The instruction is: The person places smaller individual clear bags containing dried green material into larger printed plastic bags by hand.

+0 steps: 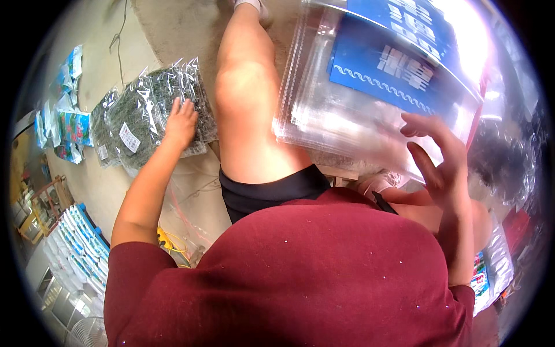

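Note:
My left hand [182, 123] lies flat, fingers slightly apart, on a clear plastic bag [158, 108] packed with dark green mesh-like material. The bag carries a white printed label [129, 137]. My right hand [446, 160] is raised at the right, thumb and fingers apart, with nothing seen between them. It is by the lower edge of a stack of clear plastic bags [338, 128]. Whether its fingertips touch the plastic I cannot tell. A blue panel [368, 56] with white characters shows on the stack.
Blue-and-white packages [76, 128] lie on the floor at far left. Below them are a stack of white-and-blue packages [82, 243], a yellow power socket [164, 237] with cables, and a fan [86, 332]. Dark plastic-wrapped material [503, 160] stands at right, above a silvery package [498, 260].

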The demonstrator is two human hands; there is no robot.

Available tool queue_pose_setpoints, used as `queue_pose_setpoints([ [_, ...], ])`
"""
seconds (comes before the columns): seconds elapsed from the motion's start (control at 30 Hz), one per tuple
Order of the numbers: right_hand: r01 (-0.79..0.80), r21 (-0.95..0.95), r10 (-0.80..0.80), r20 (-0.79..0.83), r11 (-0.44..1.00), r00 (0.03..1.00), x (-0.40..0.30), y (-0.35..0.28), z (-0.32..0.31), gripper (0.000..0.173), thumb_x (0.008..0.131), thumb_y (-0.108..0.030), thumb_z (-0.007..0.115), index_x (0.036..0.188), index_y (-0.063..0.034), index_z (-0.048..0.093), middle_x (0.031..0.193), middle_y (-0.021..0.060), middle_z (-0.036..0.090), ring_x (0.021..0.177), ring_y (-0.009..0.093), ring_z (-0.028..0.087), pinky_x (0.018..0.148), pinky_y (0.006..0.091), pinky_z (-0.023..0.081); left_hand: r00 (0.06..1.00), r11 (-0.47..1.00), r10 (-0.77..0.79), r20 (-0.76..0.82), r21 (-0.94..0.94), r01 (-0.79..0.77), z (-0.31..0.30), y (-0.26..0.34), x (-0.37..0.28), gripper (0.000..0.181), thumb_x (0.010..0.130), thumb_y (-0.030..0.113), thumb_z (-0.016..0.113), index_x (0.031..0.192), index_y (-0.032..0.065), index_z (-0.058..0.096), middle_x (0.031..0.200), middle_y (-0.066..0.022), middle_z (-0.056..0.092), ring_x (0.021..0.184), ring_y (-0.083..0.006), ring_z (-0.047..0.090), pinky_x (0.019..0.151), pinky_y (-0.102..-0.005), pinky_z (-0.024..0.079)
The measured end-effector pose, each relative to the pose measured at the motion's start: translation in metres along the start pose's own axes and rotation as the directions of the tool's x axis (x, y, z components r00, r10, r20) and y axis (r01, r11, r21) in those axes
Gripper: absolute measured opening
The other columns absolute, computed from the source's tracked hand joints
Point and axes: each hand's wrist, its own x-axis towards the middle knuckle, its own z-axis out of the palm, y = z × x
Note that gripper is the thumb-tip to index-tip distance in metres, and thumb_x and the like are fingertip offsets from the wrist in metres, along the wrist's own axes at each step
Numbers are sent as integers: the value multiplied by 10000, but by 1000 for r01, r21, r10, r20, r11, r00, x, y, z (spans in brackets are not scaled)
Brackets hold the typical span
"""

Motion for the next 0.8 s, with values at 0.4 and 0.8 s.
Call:
queue_pose_setpoints([
  [0.4,-128,90,116,124,988,985,21,16,4,322,823,31,571,1143,28,609,951,98,639,921,186,594,864,301,448,923,837,350,-159,-389,-384,233,22,132,633,896,533,472,1452,239,395,1587,-53,178,1476,-234,81,1155,-552,-43],
  [0.8,-271,73,265,79,960,961,32,42,-1,381,752,88,617,1122,1,637,878,80,634,801,151,606,731,259,467,971,990,122,203,-91,-105,73,25,69,607,844,426,576,1410,247,450,1587,-77,171,1478,-227,73,1161,-537,-49],
])
